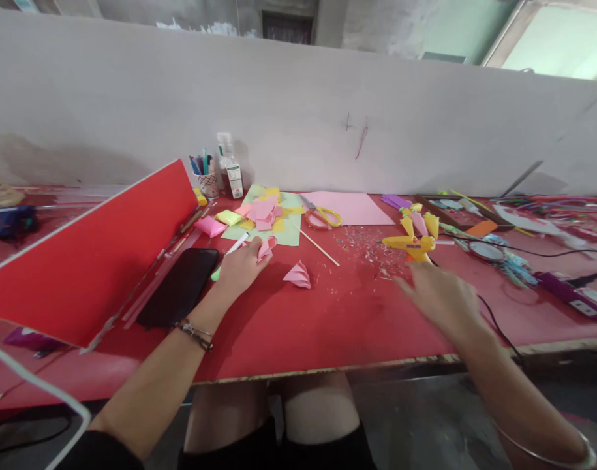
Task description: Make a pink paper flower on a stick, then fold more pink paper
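Note:
My left hand (240, 266) rests on the red table (327, 326) with its fingers pinched on a small folded pink paper piece (267, 248). A white pen (236, 247) lies just beside it. A folded pink paper cone (298, 275) lies on the table to the right of that hand. My right hand (438, 297) hovers over the table, blurred by motion, just in front of a yellow glue gun (410, 244) on its stand. Nothing shows in the right hand, and its fingers are smeared.
A black phone (179, 287) lies beside a leaning red board (87, 261). Further back are a cup of pens (207, 183), a glue bottle (232, 171), orange-handled scissors (322, 217), coloured paper scraps (266, 214), a pink sheet (347, 207) and cables at the right.

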Tool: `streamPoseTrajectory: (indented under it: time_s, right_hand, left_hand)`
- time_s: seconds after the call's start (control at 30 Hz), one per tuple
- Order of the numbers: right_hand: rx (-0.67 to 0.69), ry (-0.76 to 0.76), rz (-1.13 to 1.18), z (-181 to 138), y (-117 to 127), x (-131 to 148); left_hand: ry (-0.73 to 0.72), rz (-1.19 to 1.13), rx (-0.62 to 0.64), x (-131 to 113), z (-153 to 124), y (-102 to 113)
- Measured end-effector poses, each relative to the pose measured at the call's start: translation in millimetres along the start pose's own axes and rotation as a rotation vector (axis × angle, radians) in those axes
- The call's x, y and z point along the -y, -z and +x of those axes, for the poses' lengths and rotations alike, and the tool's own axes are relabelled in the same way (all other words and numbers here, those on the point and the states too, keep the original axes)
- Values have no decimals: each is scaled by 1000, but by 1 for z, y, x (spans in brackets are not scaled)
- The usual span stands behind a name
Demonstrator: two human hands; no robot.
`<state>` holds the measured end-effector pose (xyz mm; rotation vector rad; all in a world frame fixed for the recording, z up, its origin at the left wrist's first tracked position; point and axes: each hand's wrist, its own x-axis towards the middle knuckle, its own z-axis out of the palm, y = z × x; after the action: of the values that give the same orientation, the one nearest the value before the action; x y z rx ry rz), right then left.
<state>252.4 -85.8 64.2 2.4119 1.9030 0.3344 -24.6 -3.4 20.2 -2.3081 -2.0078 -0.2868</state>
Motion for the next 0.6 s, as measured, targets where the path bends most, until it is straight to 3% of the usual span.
streamPoseTrajectory:
  time_s: [0.1, 0.33, 0.6]
  right_hand:
    - [25, 296, 247, 0, -2, 36]
    - [87, 561, 307, 20, -11, 107]
    - [91, 684, 276, 46, -19, 110]
  left_hand:
    - [-10, 2, 8, 0, 1, -3]
    - [-52, 23, 13, 2, 2, -10]
    - [-35, 12, 36, -2, 1, -6]
